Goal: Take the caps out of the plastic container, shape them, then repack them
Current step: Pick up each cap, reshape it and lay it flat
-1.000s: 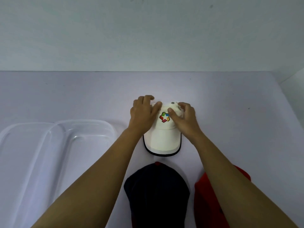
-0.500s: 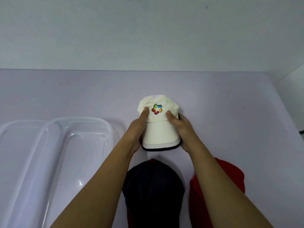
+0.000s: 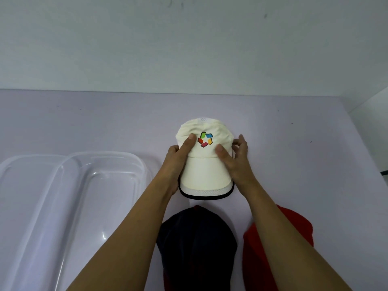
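A bare staging workspace — plain pale wall [image 3: 189,43], lilac tabletop [image 3: 84,122] — nothing marking home or shop.

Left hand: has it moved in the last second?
Yes. The left hand left the crown of the cream fabric cap with a colourful logo for its left side, nearer the dark navy cap.

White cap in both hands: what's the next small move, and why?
Probably smooth the crown with the thumbs. The white cap sits on the table, brim toward the person, left hand and right hand gripping its sides, yet creases show beside the logo. The clear container on the left can wait.
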Demonstrator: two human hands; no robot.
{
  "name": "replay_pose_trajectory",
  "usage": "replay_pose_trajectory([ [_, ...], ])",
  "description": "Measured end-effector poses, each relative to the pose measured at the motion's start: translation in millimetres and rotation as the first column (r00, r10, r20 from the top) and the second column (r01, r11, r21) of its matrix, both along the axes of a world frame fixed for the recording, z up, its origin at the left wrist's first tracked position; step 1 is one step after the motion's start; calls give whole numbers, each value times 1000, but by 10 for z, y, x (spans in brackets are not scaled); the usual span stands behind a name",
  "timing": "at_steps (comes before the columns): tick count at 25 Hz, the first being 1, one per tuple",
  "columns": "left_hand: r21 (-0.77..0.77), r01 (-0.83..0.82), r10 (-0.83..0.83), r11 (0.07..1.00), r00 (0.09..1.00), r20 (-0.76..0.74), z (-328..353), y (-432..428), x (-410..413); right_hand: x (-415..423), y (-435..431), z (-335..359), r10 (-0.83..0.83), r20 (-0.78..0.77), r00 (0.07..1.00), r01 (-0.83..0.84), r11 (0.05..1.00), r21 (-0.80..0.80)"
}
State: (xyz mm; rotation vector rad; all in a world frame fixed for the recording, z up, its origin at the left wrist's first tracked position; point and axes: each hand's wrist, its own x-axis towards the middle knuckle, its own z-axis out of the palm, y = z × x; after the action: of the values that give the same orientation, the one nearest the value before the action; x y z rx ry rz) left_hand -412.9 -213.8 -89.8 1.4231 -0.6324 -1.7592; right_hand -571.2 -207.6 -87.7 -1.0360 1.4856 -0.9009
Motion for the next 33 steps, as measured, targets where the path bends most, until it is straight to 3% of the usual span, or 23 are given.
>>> replay_pose_trajectory([
  [5,-10,101,-101,995,995,-2,62,11,-6,-36,9,17,45,356,933,-41,999,-18],
  [8,-14,16,-14,1000,996,84,68,17,-8,1,16,-26,-4,562,827,-125,974,190],
  [12,-84,-183,201,980,919,340,-18,116,-39,11,-18,-103,-21,363,931,-152,885,441],
  [14,-103,-167,195,980,894,404,-82,143,-44,37,-6,-178,-77,320,944,-74,897,435],
  [18,-117,-94,132,989,918,374,-195,91,-30,10,26,-304,-371,466,803,214,910,357],
  [20,-128,-43,93,991,904,417,-256,67,-10,9,70,-321,-397,483,780,267,910,316],
  [22,-188,-17,112,982,857,503,-311,59,-14,48,95,-331,-329,399,856,253,939,233],
  [25,-202,42,101,979,754,649,-331,56,-59,136,69,-319,-196,58,979,189,976,109],
  [27,-129,75,43,989,687,726,-289,60,-111,152,77,-329,-136,-159,978,143,989,32],
  [29,-78,66,11,995,692,722,-202,64,-143,118,106,-288,-54,-302,952,59,998,7],
  [31,-83,55,18,995,721,692,-149,53,-116,56,131,-219,36,-325,945,-27,999,30],
  [33,-44,52,-9,998,742,670,-96,88,-86,26,154,-134,79,-238,968,-68,996,55],
])
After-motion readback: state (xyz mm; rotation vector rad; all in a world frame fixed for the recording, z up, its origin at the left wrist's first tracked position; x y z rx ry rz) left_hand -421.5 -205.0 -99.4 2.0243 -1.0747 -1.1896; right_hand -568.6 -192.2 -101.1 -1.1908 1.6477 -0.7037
